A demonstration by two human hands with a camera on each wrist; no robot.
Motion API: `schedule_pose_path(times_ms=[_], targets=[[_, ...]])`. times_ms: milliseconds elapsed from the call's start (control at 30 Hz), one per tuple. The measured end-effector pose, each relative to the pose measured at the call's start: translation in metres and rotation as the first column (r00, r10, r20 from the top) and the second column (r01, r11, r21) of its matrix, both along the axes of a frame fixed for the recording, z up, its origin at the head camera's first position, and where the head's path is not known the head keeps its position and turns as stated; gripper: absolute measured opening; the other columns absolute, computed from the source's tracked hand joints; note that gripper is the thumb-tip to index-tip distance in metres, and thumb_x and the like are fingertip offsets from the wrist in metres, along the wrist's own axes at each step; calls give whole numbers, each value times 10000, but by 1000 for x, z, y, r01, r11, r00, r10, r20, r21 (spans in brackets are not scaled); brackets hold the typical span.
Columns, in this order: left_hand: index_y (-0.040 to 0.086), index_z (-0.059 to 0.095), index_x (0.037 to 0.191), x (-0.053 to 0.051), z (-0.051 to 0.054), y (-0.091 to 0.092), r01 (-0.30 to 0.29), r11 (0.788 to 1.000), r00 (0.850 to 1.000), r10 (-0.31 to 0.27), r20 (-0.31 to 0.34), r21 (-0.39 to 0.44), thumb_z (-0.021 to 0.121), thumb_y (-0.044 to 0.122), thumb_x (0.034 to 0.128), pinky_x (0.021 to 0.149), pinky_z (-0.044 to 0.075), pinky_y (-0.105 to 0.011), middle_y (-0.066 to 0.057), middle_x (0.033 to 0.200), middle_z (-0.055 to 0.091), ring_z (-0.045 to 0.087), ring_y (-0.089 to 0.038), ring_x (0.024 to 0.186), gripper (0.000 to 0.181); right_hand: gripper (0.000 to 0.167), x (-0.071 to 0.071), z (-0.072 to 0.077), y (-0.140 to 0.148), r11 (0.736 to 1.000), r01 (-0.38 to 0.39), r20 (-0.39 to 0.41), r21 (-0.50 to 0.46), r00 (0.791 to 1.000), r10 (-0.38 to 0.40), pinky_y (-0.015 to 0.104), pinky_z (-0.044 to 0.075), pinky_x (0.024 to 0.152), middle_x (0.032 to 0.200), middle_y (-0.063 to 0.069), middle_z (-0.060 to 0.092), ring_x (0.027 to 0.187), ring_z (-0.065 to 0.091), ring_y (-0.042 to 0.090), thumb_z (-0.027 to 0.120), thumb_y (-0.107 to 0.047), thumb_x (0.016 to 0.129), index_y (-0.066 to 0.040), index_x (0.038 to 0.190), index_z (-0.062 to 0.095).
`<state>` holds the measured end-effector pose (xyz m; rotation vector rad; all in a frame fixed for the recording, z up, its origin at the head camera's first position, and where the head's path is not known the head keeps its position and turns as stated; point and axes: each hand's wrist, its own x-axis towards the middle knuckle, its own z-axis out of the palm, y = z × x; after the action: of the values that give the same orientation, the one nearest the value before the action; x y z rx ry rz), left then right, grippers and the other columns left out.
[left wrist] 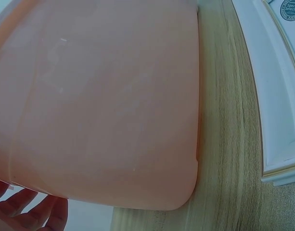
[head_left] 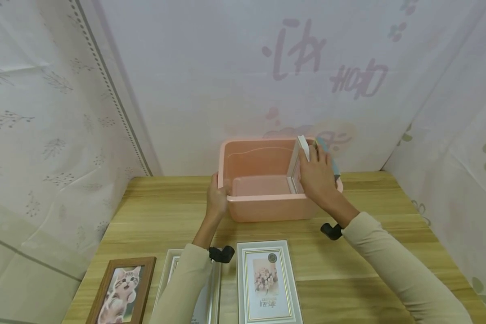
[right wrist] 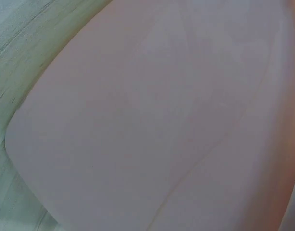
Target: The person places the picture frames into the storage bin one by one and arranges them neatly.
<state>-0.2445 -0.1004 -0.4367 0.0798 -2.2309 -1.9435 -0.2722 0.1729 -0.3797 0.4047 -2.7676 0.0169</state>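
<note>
Clearly, left hand (head_left: 217, 198) grips the pink bin (head_left: 273, 209) while right hand (head_left: 318, 177) pinches a white frame (head_left: 294, 161) inside.

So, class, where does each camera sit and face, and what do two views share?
Head: on the head, facing forward and down at the pink bin; left hand, right hand and sleeves show.
Left wrist: on that wrist, facing the bin's outside; some fingers show.
Right wrist: on that wrist, facing the bin's outside; no hand plainly shows.
Head and left wrist views share the flower frame.
</note>
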Motion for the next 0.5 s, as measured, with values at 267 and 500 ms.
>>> schedule_pose_path(times_ms=[267,500], targets=[[-29,420,1434,0,0,0,0,1000,1000,0,0,-1,448,25,860,913,444,-462,-242,1190,576,537,-325,1023,577,700,2,5,0,997,59,65,45,996,-61,707,248,1065,1520,320,302,1376,271,536,693,-199,895,-2,1476,355],[-31,409,1441,0,0,-1,11,1000,1000,-11,0,-5,444,27,878,933,446,-479,-245,1216,573,545,-360,1073,567,668,3,11,13,998,55,169,16,984,-57,728,242,1056,1540,336,229,1368,243,588,595,-169,962,-2,1518,266]])
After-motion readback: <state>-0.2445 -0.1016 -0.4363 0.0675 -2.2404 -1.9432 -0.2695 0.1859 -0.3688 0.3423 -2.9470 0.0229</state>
